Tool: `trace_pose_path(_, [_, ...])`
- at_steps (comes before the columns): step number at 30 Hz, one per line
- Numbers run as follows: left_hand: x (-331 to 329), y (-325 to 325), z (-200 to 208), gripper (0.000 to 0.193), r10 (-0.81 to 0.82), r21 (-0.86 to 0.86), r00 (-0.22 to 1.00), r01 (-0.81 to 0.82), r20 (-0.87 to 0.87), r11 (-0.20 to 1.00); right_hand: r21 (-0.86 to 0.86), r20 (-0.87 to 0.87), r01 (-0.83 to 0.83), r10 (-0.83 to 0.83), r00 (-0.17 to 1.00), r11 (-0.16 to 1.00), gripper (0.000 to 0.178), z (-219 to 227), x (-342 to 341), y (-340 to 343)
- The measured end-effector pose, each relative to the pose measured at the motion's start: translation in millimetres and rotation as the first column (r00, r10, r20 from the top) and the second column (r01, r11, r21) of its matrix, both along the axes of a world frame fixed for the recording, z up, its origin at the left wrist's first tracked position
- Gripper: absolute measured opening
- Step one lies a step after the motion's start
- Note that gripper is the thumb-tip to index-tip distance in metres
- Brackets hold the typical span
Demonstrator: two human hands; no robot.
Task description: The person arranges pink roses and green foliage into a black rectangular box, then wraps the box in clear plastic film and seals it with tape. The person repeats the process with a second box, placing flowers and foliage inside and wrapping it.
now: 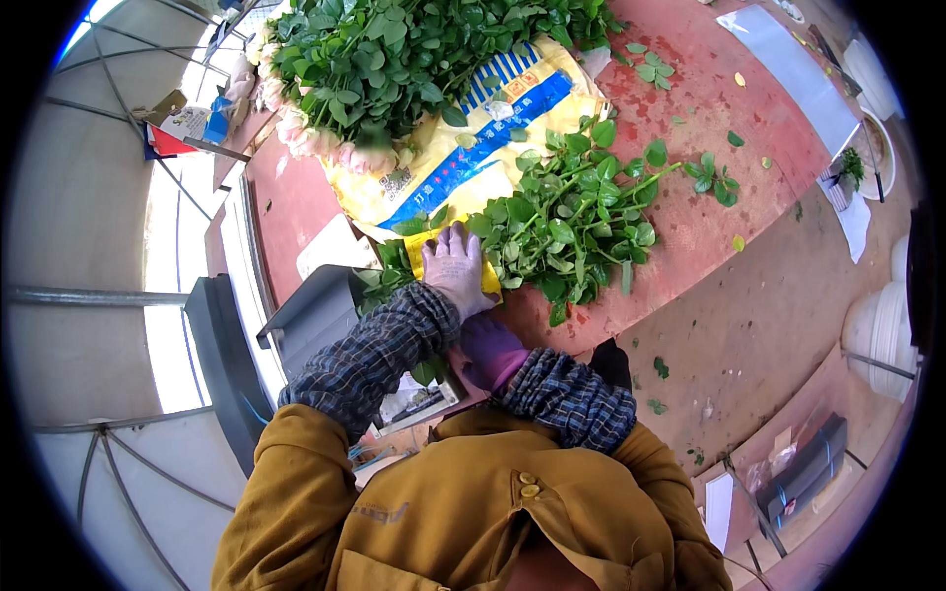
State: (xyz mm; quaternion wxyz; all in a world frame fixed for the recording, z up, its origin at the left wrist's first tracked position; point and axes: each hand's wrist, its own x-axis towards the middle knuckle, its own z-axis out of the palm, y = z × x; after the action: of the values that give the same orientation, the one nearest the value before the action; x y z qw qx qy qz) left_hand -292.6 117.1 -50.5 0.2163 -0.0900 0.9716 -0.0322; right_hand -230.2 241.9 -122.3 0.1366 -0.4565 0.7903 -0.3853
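My left hand, in a pale lilac glove, lies with its fingers spread on a yellow wrapping sheet. Leafy green stems stick out of the sheet to the right, with bare stem ends pointing toward the far right. A few more leaves show on the sheet's left side. Just below, near the table's front edge, is my right hand in a purple glove; its fingers are hidden, so what it holds does not show.
Beyond my hands, a large bunch of pale pink roses with dense foliage rests on a printed yellow-and-blue sack. The reddish table carries scattered leaves. A dark grey angled tray stands at left; white buckets are at right.
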Motion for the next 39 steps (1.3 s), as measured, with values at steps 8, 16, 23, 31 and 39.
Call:
trace_pose_path(8, [-5, -5, -19, 0.087, -0.001, -0.043, 0.999, 0.0, -0.035, 0.999, 0.086, 0.195, -0.088, 0.07, 0.978, 0.992, 0.037, 8, -4, 33])
trace_pose_path(16, [-12, -14, 36, 0.059, 0.067, 0.119, 0.988, -0.05, -0.137, 0.992, -0.019, 0.418, 0.368, -0.327, 0.848, 0.93, 0.03, 3, 15, 144])
trace_pose_path(23, [14, -47, 121, 0.037, 0.402, 0.807, 0.862, 0.014, -0.308, 0.59, 0.238, 0.684, 0.658, -0.604, 0.408, 0.714, 0.017, -31, 57, 271])
trace_pose_path(31, [-69, 62, 226, 0.034, 0.282, 0.673, 0.752, 0.275, -0.596, 0.687, 0.131, 0.626, 0.581, -0.521, 0.58, 0.803, 0.013, -45, 14, 371])
trace_pose_path(39, [-178, 267, 241, 0.039, 0.06, 0.529, 0.789, 0.351, -0.611, 0.773, 0.194, 0.667, 0.806, -0.678, 0.309, 0.559, 0.015, -4, -51, 580])
